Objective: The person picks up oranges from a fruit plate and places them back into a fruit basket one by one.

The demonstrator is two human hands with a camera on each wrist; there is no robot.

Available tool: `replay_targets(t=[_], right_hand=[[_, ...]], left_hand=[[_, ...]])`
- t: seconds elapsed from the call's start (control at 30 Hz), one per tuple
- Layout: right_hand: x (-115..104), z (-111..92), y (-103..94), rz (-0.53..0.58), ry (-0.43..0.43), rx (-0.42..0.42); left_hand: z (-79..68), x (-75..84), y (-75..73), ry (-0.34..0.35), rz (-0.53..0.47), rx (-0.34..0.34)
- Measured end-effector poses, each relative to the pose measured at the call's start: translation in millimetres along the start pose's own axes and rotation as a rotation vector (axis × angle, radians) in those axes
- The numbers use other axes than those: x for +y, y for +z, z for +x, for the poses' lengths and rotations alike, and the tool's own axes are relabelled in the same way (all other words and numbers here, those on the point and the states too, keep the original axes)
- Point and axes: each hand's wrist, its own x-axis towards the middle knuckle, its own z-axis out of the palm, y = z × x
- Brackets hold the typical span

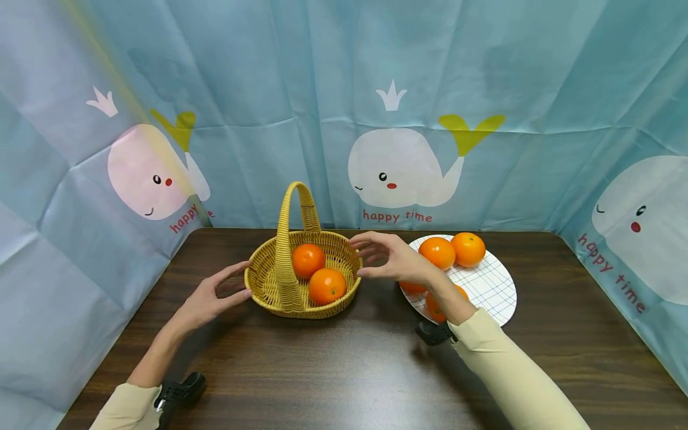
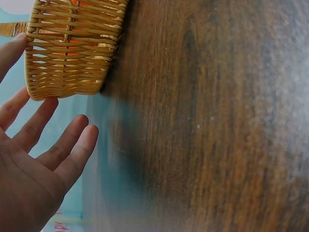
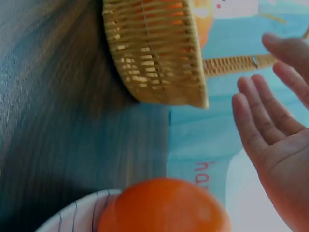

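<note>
A yellow wicker basket [image 1: 317,312] with a tall arched handle [image 1: 283,251] stands on the table. Inside it lie two oranges, one toward the back [image 1: 309,261] and one nearer the front [image 1: 327,286]. At the basket's left end is my left hand [image 1: 206,304], thumb and fingertips against the wicker, fingers spread and fairly straight. My right hand [image 1: 395,260] hovers by the right rim, fingers extended and relaxed; the right wrist view shows a gap between its fingers [image 3: 260,108] and the basket [image 3: 154,58]. Nothing is in either palm.
To the right, a round white plate [image 1: 497,286] with a grid pattern bears several oranges [image 1: 468,249], partly hidden under my right forearm. Dark wood table [image 1: 322,370] lies in front. A blue curtain [image 1: 333,89] with whale prints surrounds the table's back and sides.
</note>
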Motion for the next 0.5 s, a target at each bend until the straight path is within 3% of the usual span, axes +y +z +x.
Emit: replay_targets(t=[0.2, 0.5], right_hand=[[-3, -11, -14.3, 0.007, 0.025, 0.076], [-5, -32, -36.6, -0.061, 0.061, 0.09]], left_hand=[[-0.4, 0.0, -0.2, -0.002, -0.002, 0.0], [0.1, -2.3, -1.0, 0.01, 0.0, -0.001]])
